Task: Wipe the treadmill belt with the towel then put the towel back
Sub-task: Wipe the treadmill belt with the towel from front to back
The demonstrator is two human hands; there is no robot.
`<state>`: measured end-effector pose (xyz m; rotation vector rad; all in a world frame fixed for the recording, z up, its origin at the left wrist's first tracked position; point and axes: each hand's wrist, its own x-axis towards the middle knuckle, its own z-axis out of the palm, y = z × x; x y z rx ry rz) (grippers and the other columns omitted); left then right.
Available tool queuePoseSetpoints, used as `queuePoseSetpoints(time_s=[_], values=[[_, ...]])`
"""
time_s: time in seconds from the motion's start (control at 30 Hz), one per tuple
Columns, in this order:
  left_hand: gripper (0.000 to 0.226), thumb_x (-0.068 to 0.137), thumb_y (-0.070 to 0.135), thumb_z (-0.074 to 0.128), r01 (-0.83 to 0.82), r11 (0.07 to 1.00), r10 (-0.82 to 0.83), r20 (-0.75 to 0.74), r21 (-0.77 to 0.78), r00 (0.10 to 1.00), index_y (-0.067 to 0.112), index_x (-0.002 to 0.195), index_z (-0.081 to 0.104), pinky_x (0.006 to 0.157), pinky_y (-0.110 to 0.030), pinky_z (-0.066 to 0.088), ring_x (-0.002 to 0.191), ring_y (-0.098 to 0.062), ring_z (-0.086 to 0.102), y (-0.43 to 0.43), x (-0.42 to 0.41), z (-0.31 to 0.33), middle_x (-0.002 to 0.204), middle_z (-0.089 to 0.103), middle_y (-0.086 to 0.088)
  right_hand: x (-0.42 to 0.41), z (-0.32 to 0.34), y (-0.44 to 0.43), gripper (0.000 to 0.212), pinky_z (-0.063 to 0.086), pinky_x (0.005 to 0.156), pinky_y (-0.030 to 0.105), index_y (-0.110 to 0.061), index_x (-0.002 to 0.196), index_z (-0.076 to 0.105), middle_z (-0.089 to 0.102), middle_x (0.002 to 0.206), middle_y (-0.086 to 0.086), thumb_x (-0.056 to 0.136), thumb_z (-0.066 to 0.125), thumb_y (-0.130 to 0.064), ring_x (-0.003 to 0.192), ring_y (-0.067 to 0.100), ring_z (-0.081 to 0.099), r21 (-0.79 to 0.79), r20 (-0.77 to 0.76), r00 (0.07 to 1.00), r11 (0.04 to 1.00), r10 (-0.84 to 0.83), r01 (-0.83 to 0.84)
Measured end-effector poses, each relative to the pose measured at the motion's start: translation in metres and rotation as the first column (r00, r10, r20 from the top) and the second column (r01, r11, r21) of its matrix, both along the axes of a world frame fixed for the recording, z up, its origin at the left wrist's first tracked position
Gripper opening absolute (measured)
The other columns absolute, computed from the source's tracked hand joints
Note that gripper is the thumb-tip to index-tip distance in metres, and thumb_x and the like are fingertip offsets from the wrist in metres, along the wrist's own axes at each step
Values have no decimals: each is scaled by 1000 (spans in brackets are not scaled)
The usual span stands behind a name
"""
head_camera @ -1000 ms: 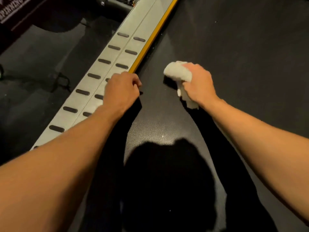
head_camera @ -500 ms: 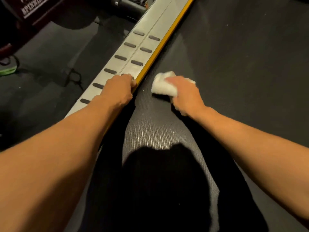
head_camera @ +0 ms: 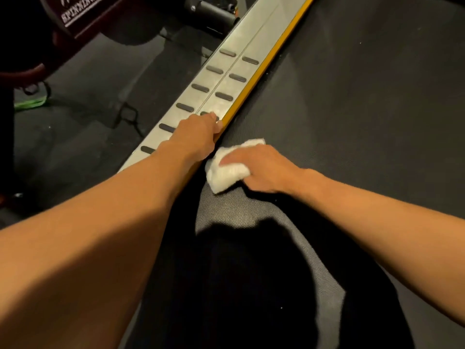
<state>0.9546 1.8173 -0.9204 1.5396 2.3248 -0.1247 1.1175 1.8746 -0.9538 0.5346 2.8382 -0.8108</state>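
The small white crumpled cloth towel [head_camera: 227, 170] lies flat on the dark textured rubber treadmill belt [head_camera: 352, 109], pressed down just beside the belt's left edge. The right hand [head_camera: 261, 170] sits on top of it, palm down, fingers [head_camera: 239, 157] spread loosely over the cloth rather than curled round it; towel's far corner and near edge stick out from under the hand, the middle is hidden.

Right next to the towel, on its left, runs a thin yellow edge strip [head_camera: 266, 69], w/ the grey metal side rail [head_camera: 226, 79] carrying dark oval grip pads beyond it. The left hand [head_camera: 198, 137] is closed into a loose fist resting on that rail, knuckles touching the strip, close to the towel; can't tell if anything is inside the fist, fingertips are tucked out of sight.

Nearer the camera than the towel, a big black shadow covers the belt, so surface detail there is lost. Both forearms are cut off by the frame.

Far left of the towel, past the rail: dark floor [head_camera: 88, 122], a dark red machine part [head_camera: 75, 16] w/ partly cropped white lettering, and a bit of green strap [head_camera: 29, 104], hard to make out.
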Motion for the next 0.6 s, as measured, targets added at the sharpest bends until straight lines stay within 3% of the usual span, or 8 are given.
queuePoseSetpoints(time_s=[0.03,0.1,0.2,0.27,0.33,0.4,0.47,0.6], values=[[56,88,2,50,8,1000,-8,-12,-2,1000,12,142,40,90,-38,43,115,-38,51,0,1,-1,128,52,-19,6,1,-7,48,42,96,30,-30,122,65,66,120,-8,84,56,-2,110,12,59,-43,-40,998,998,49,-50],[57,88,1,49,19,1000,-19,-26,-10,999,10,143,37,91,-39,43,116,-38,51,0,1,-4,129,52,-19,12,1,3,41,43,86,28,-36,107,67,67,105,-12,86,57,-2,90,2,58,-60,-79,987,989,-141,136],[58,88,4,51,32,999,-33,-38,-20,999,9,143,34,90,-39,44,113,-38,52,0,1,-5,128,52,-20,19,3,28,43,46,96,32,-18,119,68,70,116,3,83,54,-2,104,18,64,-12,-164,883,896,-440,444],[56,88,2,51,53,998,-54,-44,-24,998,8,142,35,88,-38,43,111,-37,53,0,2,-5,126,52,-20,26,10,16,45,40,93,20,-18,122,67,69,118,-2,82,55,-1,104,15,62,-40,-137,922,932,-362,360],[60,88,0,51,55,998,-57,-50,-40,997,8,144,32,87,-37,43,111,-37,52,-1,4,-2,126,51,-21,33,12,-15,51,34,77,12,-42,124,61,59,109,-25,87,57,-8,87,-3,54,-123,-32,988,981,-152,148],[62,88,0,52,45,998,-48,-43,-49,998,6,146,30,87,-37,43,112,-36,52,-2,9,2,127,50,-21,43,15,-37,47,43,66,18,-63,86,56,56,79,-31,91,55,-17,65,-5,52,-148,30,1000,989,-1,6],[55,89,1,52,59,997,-61,-35,-52,998,2,141,34,85,-39,43,110,-36,52,-2,13,4,127,47,-20,49,19,-24,39,49,56,23,-51,71,56,59,63,-18,92,53,-18,54,0,53,-194,5,987,968,-159,157],[45,92,3,51,61,997,-61,-14,-45,998,0,135,39,91,-44,44,112,-36,50,-3,17,6,129,43,-20,77,13,6,48,42,87,28,-18,129,60,64,119,3,84,57,-1,98,15,58,4,-199,891,909,-407,416]])
